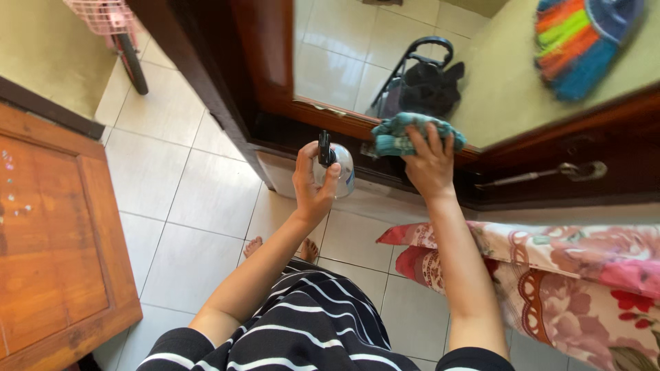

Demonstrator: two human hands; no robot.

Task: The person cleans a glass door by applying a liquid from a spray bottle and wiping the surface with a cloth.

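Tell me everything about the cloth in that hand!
The cloth is teal-green, soft and fuzzy-looking, bunched into a crumpled wad. The right hand grips it from below, fingers spread over it, pressing it against the dark wooden frame at the mirror's bottom edge. Nothing else touches it.

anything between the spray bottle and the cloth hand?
Nothing. In the head view a narrow gap separates the spray bottle in the left hand from the right hand pressing the teal cloth; only dark wooden frame behind.
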